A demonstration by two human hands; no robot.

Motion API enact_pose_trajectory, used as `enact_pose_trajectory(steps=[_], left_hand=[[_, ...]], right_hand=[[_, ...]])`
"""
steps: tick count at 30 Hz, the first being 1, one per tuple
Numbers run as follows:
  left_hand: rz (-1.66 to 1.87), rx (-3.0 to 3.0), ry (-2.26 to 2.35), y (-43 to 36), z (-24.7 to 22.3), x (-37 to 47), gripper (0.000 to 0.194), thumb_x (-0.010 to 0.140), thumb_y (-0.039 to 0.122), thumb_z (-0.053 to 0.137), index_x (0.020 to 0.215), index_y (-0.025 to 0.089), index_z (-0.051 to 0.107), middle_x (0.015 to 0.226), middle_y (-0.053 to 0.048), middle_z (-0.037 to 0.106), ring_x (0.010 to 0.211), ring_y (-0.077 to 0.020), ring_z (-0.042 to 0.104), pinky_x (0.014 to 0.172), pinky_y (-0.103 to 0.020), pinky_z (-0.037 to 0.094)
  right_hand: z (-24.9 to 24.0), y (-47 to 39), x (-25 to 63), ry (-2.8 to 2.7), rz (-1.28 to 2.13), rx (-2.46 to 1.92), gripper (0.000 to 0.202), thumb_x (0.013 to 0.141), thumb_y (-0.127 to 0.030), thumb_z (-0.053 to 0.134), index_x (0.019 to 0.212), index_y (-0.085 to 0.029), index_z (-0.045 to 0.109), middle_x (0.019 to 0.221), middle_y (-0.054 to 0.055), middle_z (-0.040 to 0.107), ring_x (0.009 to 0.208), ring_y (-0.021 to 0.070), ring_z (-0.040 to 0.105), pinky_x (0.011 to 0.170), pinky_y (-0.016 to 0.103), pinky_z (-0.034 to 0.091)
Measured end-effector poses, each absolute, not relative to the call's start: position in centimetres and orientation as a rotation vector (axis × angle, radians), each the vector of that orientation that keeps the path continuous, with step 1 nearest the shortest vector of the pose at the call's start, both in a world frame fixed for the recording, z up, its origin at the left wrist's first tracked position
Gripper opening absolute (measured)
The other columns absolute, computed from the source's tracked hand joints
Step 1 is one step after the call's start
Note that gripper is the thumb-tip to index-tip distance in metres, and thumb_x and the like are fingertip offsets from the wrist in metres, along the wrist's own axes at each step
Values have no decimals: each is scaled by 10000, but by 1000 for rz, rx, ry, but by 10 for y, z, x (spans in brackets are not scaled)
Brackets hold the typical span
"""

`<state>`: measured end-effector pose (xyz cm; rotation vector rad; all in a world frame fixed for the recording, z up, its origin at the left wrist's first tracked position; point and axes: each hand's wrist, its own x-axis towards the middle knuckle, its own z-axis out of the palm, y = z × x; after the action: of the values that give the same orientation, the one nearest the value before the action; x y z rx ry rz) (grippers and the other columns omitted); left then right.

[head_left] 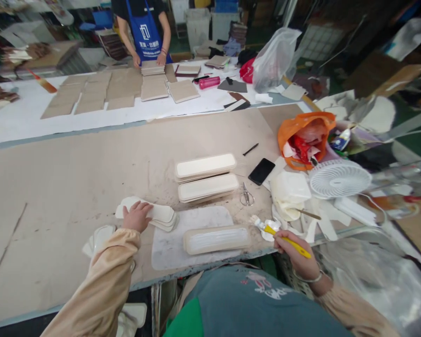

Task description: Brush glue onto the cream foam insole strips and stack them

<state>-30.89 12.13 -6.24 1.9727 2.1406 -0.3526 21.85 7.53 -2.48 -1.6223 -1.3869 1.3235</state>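
Observation:
My left hand [136, 216] rests palm down, fingers apart, on a fanned pile of long white rounded strips [163, 213]. In my right hand [298, 255] is a paint brush [291, 244] with a yellow handle, its bristles over a white smeared patch [271, 229] near the table's front edge. Between my hands lies a long beige rounded piece [217, 239] whose middle is coated shiny white, on a pale translucent sheet [166, 252]. Just beyond it are two stacks of similar long pieces [207, 188] with cream centres.
Scissors [247, 195], a black phone [262, 171] and a pen [250, 149] lie to the right. Farther right are a white fan [340, 179] and an orange bag [307, 140]. Across the table, a person in a blue apron [145, 32] handles stacked beige boards [153, 86].

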Motion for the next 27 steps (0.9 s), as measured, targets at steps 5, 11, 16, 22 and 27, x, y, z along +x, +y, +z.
enact_pose_trajectory(steps=[5,11,16,22,27], left_hand=[[-375,2017,2143,123,-58,-312,443,756,220,589,1194,260,539,1234,-120,545,1199,-315,432,1017,-662,167],[-352,2071,2175,120,-47,-316,266,779,307,573,1035,250,615,1104,-103,603,1150,-301,466,1035,-627,160],[-236,2116,2144,111,-26,-319,147,815,258,501,860,226,636,1022,-83,651,1092,-279,527,1040,-577,199],[231,1942,1856,84,20,-255,242,830,400,491,860,202,626,770,-23,648,719,-178,587,671,-272,439],[250,1841,1436,62,15,-134,227,807,363,525,740,178,638,719,-13,623,679,-135,554,634,-231,407]], right_hand=[[-29,67,219,-1377,1296,-1668,277,820,-460,559,850,-187,594,689,32,592,591,165,523,573,281,443],[-34,65,221,-1445,1264,-1671,280,801,-479,574,852,-203,589,666,20,604,583,166,544,591,275,457],[-34,62,223,-1447,1189,-1629,232,823,-440,569,863,-213,590,692,7,602,581,143,543,597,255,465],[-35,58,213,-1400,1067,-1523,130,852,-346,566,860,-219,538,792,22,620,707,154,597,687,273,496],[-34,59,195,-1522,1179,-1241,242,791,-276,648,864,-236,420,1112,67,598,998,208,593,854,372,495]])
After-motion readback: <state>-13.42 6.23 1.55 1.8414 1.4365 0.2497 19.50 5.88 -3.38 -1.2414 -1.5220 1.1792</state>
